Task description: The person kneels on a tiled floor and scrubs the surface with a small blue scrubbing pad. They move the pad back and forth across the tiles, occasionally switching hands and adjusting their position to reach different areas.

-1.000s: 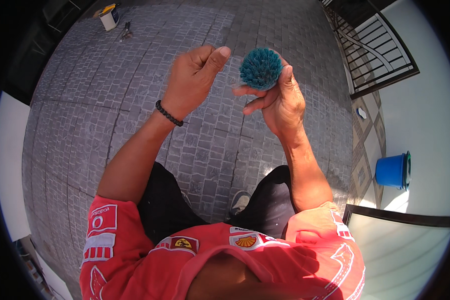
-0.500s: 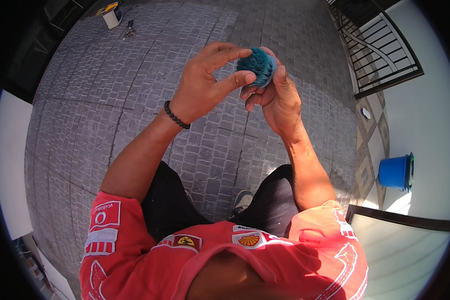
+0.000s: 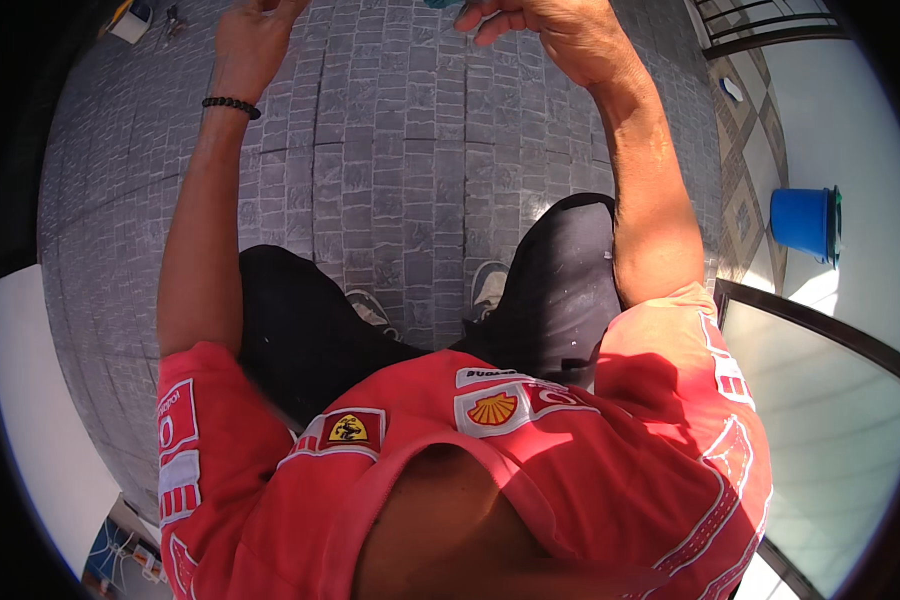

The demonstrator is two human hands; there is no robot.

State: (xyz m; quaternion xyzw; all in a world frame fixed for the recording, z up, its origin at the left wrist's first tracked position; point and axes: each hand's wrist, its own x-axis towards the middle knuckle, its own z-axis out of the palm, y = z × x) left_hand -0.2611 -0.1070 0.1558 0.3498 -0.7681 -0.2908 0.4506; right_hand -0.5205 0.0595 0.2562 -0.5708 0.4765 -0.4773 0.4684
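Note:
My right hand [image 3: 560, 35] is at the top edge, its fingers curled beside a small visible piece of a teal, bristly round thing [image 3: 440, 3]. Most of that thing is cut off by the upper edge, so its exact kind does not show. My left hand [image 3: 248, 50], with a dark beaded bracelet [image 3: 232, 106] on its wrist, is raised to the upper left, well apart from the right. Its fingertips lie beyond the picture, and whatever may be between them is hidden.
Grey paving [image 3: 370, 150] spreads below my hands, with my shoes [image 3: 488, 285] on it. A white container [image 3: 130, 20] stands far left. To the right are a blue bucket [image 3: 802, 221], a dark metal railing [image 3: 770, 30] and a small white-and-blue object [image 3: 731, 89].
My left hand has come off the teal bristly thing and moved left. My right hand and the thing now sit higher in the picture, partly out of it. The whole view has shifted.

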